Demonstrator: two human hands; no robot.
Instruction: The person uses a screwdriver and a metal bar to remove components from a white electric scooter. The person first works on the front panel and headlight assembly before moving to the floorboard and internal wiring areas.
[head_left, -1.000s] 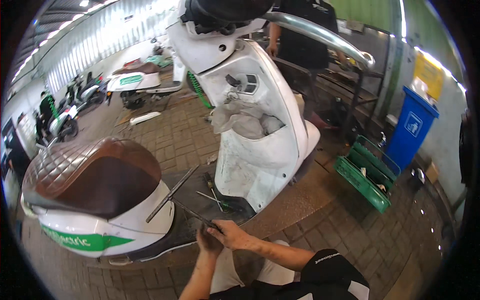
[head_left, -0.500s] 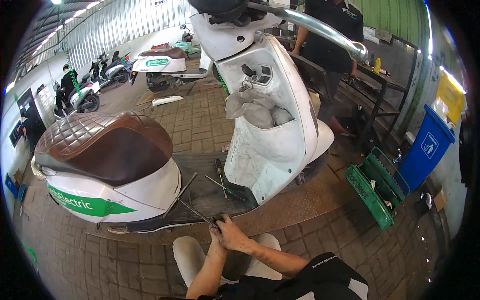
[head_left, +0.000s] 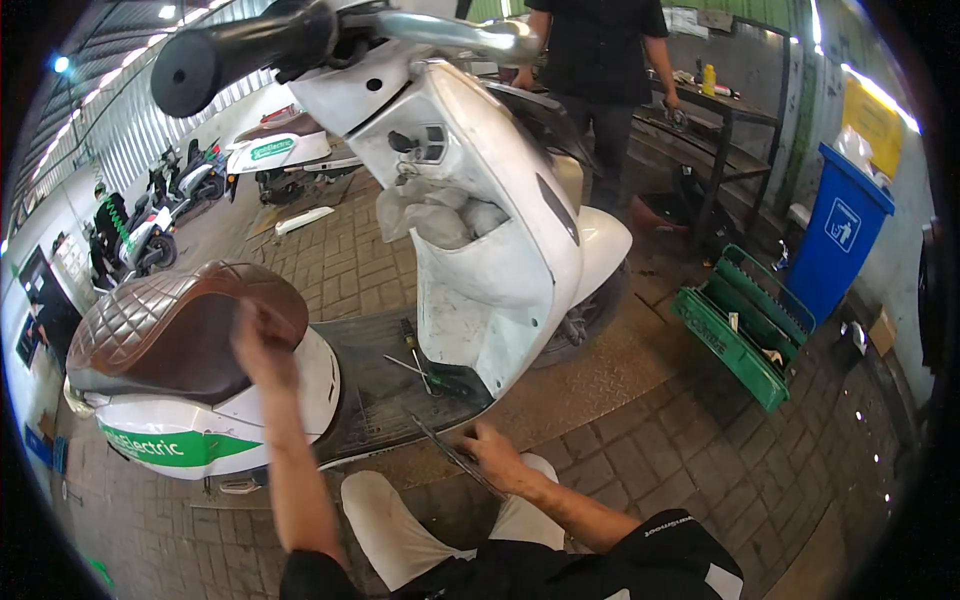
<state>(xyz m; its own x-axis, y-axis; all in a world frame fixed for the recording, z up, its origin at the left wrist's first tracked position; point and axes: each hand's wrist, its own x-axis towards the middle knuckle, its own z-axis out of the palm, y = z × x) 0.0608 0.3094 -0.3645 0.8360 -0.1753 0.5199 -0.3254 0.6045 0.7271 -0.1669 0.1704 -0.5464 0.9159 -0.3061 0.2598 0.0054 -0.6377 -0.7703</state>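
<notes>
My left hand (head_left: 263,345), blurred by motion, is raised over the brown quilted seat (head_left: 175,325) of a white scooter; its fingers are smeared. My right hand (head_left: 490,455) grips a long dark metal tool (head_left: 436,440) held at a slant above the near edge of the footboard (head_left: 360,400). On the footboard, by the white front leg shield (head_left: 480,300), lie a screwdriver (head_left: 411,343) and a thin metal tool (head_left: 400,364). Translucent plastic bags (head_left: 440,218) fill the pocket of that shield.
A handlebar (head_left: 240,52) juts overhead. Another person (head_left: 590,70) stands behind the scooter by a metal bench (head_left: 725,105). At right are a green toolbox (head_left: 730,340) and blue bin (head_left: 835,230). Other scooters (head_left: 280,150) stand farther back, with a person (head_left: 112,215) at far left.
My left hand has left my right hand and risen leftward toward the seat. The long tool stays in my right hand, lowered and shifted right.
</notes>
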